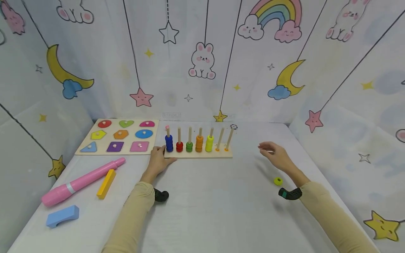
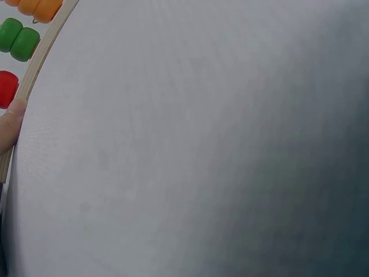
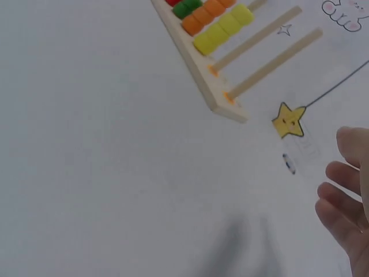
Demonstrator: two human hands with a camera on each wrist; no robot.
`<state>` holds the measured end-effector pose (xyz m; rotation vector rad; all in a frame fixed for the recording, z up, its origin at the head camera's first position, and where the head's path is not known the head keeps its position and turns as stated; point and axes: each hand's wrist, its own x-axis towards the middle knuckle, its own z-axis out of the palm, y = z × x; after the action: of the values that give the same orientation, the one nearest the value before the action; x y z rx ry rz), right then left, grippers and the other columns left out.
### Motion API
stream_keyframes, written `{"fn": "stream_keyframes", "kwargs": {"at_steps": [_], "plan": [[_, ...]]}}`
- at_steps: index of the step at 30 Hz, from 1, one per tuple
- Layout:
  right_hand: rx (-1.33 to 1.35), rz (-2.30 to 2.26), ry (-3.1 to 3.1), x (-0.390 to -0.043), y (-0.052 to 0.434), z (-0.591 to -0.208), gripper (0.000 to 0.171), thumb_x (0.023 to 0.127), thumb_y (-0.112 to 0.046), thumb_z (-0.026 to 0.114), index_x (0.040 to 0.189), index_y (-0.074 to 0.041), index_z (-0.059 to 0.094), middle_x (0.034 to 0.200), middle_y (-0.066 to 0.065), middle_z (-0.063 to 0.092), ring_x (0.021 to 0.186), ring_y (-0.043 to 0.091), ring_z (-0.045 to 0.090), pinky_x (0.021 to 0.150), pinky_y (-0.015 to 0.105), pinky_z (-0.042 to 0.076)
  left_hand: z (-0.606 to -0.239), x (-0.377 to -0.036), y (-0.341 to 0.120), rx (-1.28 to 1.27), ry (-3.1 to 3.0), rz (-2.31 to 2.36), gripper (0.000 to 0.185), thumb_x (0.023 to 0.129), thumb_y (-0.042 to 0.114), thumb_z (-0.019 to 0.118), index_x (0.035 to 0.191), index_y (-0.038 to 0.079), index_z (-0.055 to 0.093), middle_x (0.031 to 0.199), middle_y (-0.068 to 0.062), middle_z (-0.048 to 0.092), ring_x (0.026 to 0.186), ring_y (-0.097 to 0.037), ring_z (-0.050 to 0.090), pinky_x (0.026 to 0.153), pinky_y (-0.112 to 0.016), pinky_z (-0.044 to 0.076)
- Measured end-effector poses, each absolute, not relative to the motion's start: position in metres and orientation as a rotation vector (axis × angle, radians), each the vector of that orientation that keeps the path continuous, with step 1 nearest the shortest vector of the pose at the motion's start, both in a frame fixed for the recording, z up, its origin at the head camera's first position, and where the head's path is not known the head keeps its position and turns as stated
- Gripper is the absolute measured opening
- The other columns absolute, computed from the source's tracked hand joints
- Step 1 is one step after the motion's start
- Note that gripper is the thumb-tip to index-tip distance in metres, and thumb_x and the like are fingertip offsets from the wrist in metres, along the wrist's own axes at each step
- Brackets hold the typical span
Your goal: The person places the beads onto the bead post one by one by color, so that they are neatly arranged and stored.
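Observation:
My left hand (image 1: 157, 161) holds the left end of a wooden peg board (image 1: 202, 156), thumb along its front edge. Rings sit on its pegs by colour: blue (image 1: 169, 143), red (image 1: 179, 147), green (image 1: 189, 147), orange (image 1: 199, 143) and yellow (image 1: 209, 143). The two rightmost pegs are bare. Only the thumb (image 2: 10, 124) shows in the left wrist view, against the board's edge. Off to the board's right, my right hand (image 1: 275, 156) hovers over the table with loosely bent fingers and nothing in them. A yellow-green ring (image 1: 278, 181) lies below that wrist.
Behind my left hand lies a shape puzzle board (image 1: 84, 150) with coloured pieces. A pink baton-like toy (image 1: 91, 176), a yellow stick block (image 1: 106, 184) and a blue arched block (image 1: 62, 216) lie at the left. Patterned cloth walls (image 1: 171, 80) border the table.

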<state>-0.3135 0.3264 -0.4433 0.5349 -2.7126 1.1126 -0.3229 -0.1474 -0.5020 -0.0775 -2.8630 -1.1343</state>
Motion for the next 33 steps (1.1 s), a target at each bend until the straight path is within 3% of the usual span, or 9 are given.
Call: {"fn": "stream_keyframes", "kwargs": {"at_steps": [3, 8, 17, 33], "plan": [[0.541, 1.107, -2.735, -0.296, 0.333, -0.445, 0.031, 0.096, -0.015, 0.057, 0.122, 0.001, 0.055, 0.114, 0.018, 0.062, 0.102, 0.03, 0.06, 0.082, 0.011, 0.044, -0.501, -0.323, -0.148, -0.091, -2.861, -1.13, 0.084, 0.081, 0.032, 0.075, 0.139, -0.013, 0.034, 0.13, -0.032, 0.034, 0.121, -0.042, 0.033, 0.101, -0.05, 0.032], [0.579, 1.081, -2.768, -0.277, 0.345, -0.457, 0.029, 0.093, -0.007, 0.06, 0.119, 0.004, 0.057, 0.109, 0.019, 0.064, 0.1, 0.032, 0.061, 0.081, 0.014, 0.046, -0.503, -0.322, -0.149, -0.114, -2.857, -1.117, 0.084, 0.082, 0.032, 0.075, 0.138, -0.015, 0.034, 0.129, -0.034, 0.034, 0.12, -0.043, 0.034, 0.1, -0.05, 0.033], [0.539, 1.136, -2.79, -0.253, 0.373, -0.488, 0.034, 0.091, -0.013, 0.065, 0.121, 0.0, 0.056, 0.106, 0.009, 0.066, 0.096, 0.016, 0.062, 0.08, 0.013, 0.046, -0.502, -0.323, -0.149, -0.116, -2.857, -1.139, 0.083, 0.082, 0.031, 0.074, 0.139, -0.014, 0.033, 0.129, -0.032, 0.034, 0.12, -0.042, 0.033, 0.1, -0.05, 0.032], [0.47, 1.001, -2.75, -0.217, 0.381, -0.494, 0.039, 0.081, -0.006, 0.074, 0.118, -0.002, 0.06, 0.106, 0.007, 0.067, 0.095, 0.02, 0.062, 0.079, 0.018, 0.048, -0.501, -0.323, -0.15, -0.144, -2.853, -1.144, 0.083, 0.082, 0.031, 0.074, 0.138, -0.015, 0.033, 0.128, -0.034, 0.034, 0.119, -0.043, 0.033, 0.1, -0.051, 0.031]]}}
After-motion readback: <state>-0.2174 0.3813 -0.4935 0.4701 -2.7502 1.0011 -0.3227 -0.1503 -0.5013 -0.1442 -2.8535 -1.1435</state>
